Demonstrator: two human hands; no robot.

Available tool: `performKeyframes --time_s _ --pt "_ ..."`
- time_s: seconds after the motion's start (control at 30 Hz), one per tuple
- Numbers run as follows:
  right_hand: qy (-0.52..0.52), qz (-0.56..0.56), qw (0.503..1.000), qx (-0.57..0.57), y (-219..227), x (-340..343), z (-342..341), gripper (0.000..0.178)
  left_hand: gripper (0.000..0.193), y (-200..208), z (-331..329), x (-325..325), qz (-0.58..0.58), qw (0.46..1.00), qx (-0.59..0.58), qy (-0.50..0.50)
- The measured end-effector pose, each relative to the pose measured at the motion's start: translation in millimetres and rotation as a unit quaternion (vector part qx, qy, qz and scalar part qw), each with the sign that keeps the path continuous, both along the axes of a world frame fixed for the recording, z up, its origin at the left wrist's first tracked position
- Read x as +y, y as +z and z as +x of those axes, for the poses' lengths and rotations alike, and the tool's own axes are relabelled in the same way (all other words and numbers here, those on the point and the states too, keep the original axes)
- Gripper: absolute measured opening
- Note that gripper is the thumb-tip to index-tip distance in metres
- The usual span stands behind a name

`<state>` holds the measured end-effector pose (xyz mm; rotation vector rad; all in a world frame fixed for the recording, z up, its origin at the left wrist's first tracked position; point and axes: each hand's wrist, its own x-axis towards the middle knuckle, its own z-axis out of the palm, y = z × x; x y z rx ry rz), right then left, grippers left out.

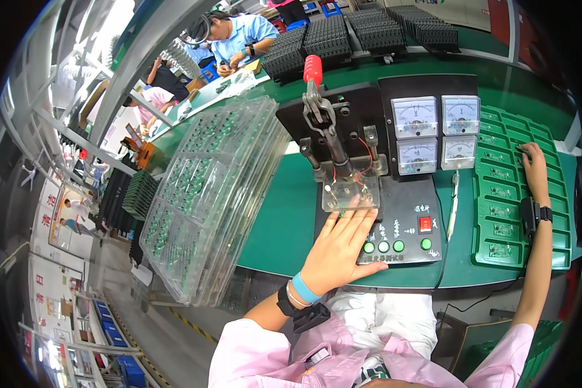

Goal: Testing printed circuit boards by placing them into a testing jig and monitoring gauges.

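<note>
At the lower left of the frame, blue bins sit on shelving. Toward the upper left, a person in a light blue shirt works at another bench, hands close together. Left of centre, a stack of clear plastic trays stands at a slant against the green tabletop, small green parts showing in the compartments.

Near the centre, the left hand lies flat over the front of a test fixture, its fingers straight and side by side, the thumb spread off to the right. Its fingertips reach the lower edge of a clear block, beneath the upright red handle of a clamp; whether they touch a part there cannot be told. Right of this hand are green round buttons and a red switch; above, four dial meters fill a black panel. A slim white pen-like object lies just right of the fixture.

At the right, a green compartment tray holds small circuit boards. The right hand bends its fingers over the tray's upper part; what they pinch, if anything, cannot be told.
</note>
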<state>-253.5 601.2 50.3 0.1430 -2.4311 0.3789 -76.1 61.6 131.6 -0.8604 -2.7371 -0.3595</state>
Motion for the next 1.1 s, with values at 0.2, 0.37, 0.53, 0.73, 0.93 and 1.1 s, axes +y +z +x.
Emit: performKeyframes --time_s 0.2,0.37,0.53,0.73,0.93,1.1 --pt "-0.001 -0.055 0.994 -0.094 -4.9 3.1 -5.8 0.025 0.088 -1.2 1.0 -1.1 0.008 1.0 0.021 0.0" --pt "-0.007 -0.07 0.994 -0.089 -7.1 7.2 -7.7 0.022 0.084 -4.2 0.1 -0.9 0.017 0.999 0.043 -0.005" --pt "0.004 0.015 1.0 0.023 19.4 -0.3 -5.6 0.02 0.082 -7.1 0.3 -1.8 0.035 0.997 0.064 -0.006" --pt "0.028 0.011 0.992 0.125 96.9 -77.3 35.0 0.021 0.075 -8.1 1.7 -2.1 0.055 0.995 0.084 -0.012" --pt "0.217 0.003 0.957 0.194 171.2 -241.4 102.8 0.033 0.06 -13.8 3.7 -3.0 0.125 0.985 0.118 -0.028" --pt "0.307 -0.01 0.947 0.091 207.5 -365.9 98.5 0.043 0.033 -19.2 16.3 -15.1 0.226 0.963 0.131 -0.072"
